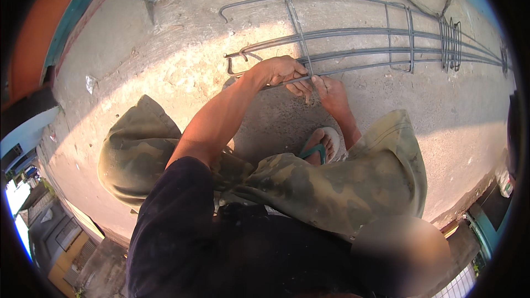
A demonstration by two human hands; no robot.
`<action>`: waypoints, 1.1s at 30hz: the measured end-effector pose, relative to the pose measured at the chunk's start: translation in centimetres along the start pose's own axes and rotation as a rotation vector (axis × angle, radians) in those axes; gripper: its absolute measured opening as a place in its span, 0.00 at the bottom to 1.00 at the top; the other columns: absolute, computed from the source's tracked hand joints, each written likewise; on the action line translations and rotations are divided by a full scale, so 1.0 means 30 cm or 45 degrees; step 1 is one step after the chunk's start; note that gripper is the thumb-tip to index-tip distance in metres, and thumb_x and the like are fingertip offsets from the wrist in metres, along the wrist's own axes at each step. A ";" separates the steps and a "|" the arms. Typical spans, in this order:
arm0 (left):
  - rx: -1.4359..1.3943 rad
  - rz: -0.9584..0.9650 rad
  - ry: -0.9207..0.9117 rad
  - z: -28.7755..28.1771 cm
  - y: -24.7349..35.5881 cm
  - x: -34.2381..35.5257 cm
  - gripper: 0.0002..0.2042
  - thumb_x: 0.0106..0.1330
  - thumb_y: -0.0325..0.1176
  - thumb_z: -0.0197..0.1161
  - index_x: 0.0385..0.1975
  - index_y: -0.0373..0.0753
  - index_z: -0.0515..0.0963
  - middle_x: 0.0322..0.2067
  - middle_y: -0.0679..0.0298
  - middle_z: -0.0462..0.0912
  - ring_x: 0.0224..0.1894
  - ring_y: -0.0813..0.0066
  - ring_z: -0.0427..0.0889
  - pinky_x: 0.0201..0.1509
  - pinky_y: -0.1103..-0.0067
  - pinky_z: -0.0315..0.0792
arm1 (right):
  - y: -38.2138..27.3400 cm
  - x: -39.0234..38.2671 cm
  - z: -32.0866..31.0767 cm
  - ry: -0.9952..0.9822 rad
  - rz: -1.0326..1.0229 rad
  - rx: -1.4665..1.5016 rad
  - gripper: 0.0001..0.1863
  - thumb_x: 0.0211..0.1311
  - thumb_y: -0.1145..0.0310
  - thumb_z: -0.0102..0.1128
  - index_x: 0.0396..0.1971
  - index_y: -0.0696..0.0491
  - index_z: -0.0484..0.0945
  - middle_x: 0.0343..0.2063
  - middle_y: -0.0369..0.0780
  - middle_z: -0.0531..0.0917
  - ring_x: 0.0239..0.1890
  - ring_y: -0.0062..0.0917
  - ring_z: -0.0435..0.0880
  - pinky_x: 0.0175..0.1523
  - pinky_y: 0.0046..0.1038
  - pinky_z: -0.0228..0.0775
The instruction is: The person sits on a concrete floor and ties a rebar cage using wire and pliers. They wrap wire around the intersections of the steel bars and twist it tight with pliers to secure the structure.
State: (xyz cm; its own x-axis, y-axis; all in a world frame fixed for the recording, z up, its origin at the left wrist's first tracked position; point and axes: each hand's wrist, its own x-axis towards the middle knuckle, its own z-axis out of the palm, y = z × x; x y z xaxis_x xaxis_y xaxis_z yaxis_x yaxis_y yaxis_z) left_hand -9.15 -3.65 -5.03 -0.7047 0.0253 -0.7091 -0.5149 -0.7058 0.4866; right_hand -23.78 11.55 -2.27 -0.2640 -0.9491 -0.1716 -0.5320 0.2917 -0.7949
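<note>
Partly sunlit concrete ground (pixel 193 69) under a steel-bar frame (pixel 411 38) and a pale scrap (pixel 90 84)

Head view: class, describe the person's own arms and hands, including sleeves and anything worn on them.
The left arm comes out of a short, dark, plain fabric sleeve and is bare below it. The left hand and right hand are both ungloved, with no watch or bracelet showing. The visible right forearm is bare; its sleeve is hidden.
</note>
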 end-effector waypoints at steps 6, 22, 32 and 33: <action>-0.064 -0.036 0.460 0.074 0.030 0.000 0.11 0.64 0.25 0.60 0.39 0.22 0.79 0.37 0.45 0.84 0.38 0.61 0.85 0.30 0.75 0.78 | 0.005 -0.005 -0.008 -0.017 -0.004 -0.022 0.18 0.68 0.59 0.53 0.29 0.59 0.80 0.24 0.55 0.78 0.29 0.54 0.78 0.32 0.44 0.68; 0.162 0.466 0.793 0.169 -0.018 -0.082 0.09 0.55 0.26 0.70 0.35 0.32 0.82 0.29 0.59 0.84 0.32 0.75 0.81 0.36 0.78 0.75 | 0.013 -0.021 0.019 0.072 0.008 -0.044 0.16 0.68 0.59 0.54 0.30 0.58 0.80 0.24 0.54 0.79 0.29 0.53 0.78 0.32 0.45 0.68; 0.788 1.041 0.758 0.155 -0.116 -0.059 0.08 0.58 0.25 0.65 0.37 0.35 0.84 0.33 0.60 0.84 0.34 0.69 0.82 0.41 0.75 0.76 | -0.001 -0.032 0.019 0.082 0.047 -0.020 0.14 0.67 0.60 0.54 0.33 0.57 0.79 0.25 0.53 0.79 0.28 0.52 0.77 0.32 0.41 0.68; 0.898 1.172 0.777 0.164 -0.124 -0.066 0.08 0.58 0.24 0.65 0.37 0.35 0.84 0.34 0.59 0.83 0.36 0.67 0.82 0.41 0.74 0.76 | -0.004 -0.045 0.014 0.078 0.060 0.007 0.14 0.67 0.61 0.54 0.34 0.57 0.79 0.26 0.53 0.79 0.28 0.52 0.78 0.33 0.41 0.69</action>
State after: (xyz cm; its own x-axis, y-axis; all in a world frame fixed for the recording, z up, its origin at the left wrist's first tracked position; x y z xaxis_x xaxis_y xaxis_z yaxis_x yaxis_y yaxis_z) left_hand -8.23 2.40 -2.93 -0.6956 -0.7185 -0.0007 -0.2411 0.2325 0.9423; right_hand -23.02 12.75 -2.20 -0.3378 -0.9252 -0.1730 -0.5136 0.3353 -0.7898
